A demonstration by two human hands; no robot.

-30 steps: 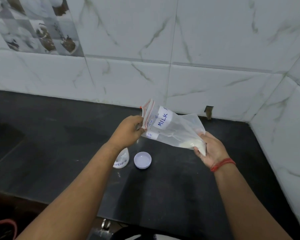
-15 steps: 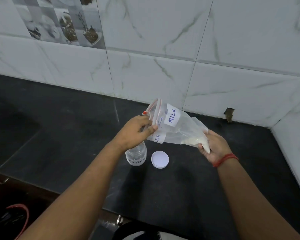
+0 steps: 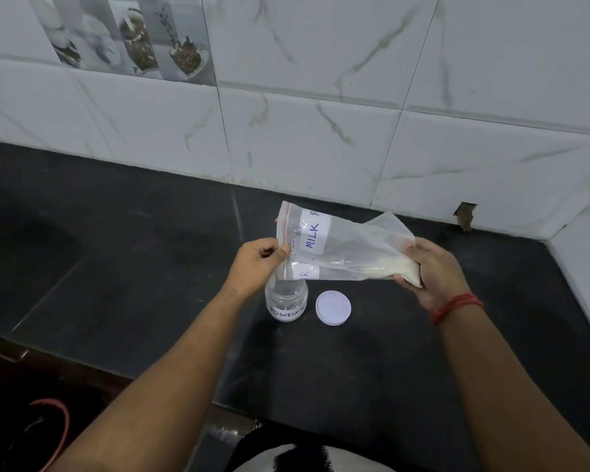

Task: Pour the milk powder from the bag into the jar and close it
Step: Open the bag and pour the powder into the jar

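Observation:
A clear zip bag [image 3: 341, 247] labelled "MILK" lies almost level in the air between both hands. My left hand [image 3: 256, 264] pinches its red-striped mouth end, and my right hand [image 3: 430, 267] grips the bottom corner where the white powder has gathered. Directly under the bag's mouth stands a small clear jar [image 3: 286, 301] with "POWDER" written on it, open, on the black counter [image 3: 150, 267]. Its white lid [image 3: 333, 307] lies flat on the counter just right of the jar.
White marble-look wall tiles [image 3: 321, 131] rise behind the counter and along the right side, forming a corner. The counter's front edge [image 3: 99, 366] runs along the lower left. A red cable [image 3: 60, 424] sits below it.
The view has shifted left and closer. The bag has tilted flatter, its mouth lowered toward the jar, which now shows fully beneath my left hand.

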